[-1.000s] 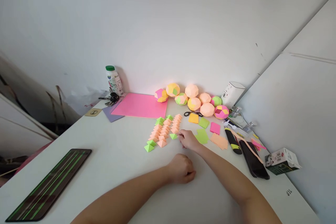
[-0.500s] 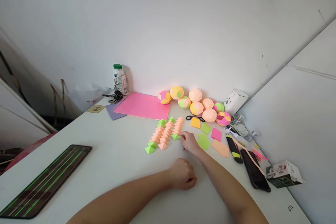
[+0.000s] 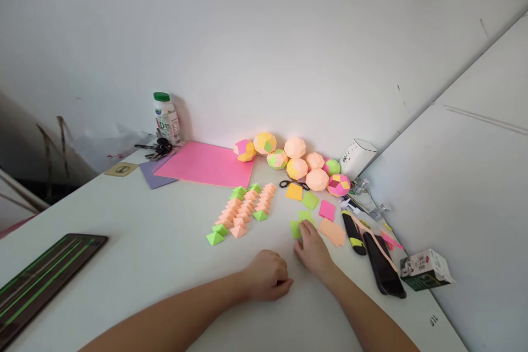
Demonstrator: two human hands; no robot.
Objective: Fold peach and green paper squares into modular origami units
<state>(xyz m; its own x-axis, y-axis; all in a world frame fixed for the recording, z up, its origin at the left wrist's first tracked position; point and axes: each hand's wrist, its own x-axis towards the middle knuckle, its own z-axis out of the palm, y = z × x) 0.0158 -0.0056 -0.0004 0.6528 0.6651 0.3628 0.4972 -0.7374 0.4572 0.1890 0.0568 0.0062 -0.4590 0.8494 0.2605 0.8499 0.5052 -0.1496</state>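
My right hand (image 3: 314, 250) reaches over the loose light green paper squares (image 3: 306, 215), its fingertips on or just over them and its thumb held apart from the fingers. A closed fist, my left hand (image 3: 268, 276) rests on the white table with nothing visible in it. Left of my right hand stand rows of small folded paper pyramids, peach ones (image 3: 238, 230) in the middle and green ones (image 3: 215, 238) at some ends. Peach paper squares (image 3: 332, 232) lie right of my right hand. Farther back are a pink sticky-note pad (image 3: 327, 209), a green pad (image 3: 310, 199) and an orange pad (image 3: 294, 192).
Several faceted paper balls (image 3: 317, 180) sit along the wall, black-handled scissors (image 3: 285, 183) before them. A pink sheet (image 3: 204, 165), keys (image 3: 162, 147) and a white bottle (image 3: 167, 121) are back left. A cutter (image 3: 353, 234), phone (image 3: 383, 267) and carton (image 3: 427, 269) line the right.
My right hand has moved right, from the green pyramid at the front of the right row to the green paper squares. My left fist stays on the table. The view has turned slightly right.
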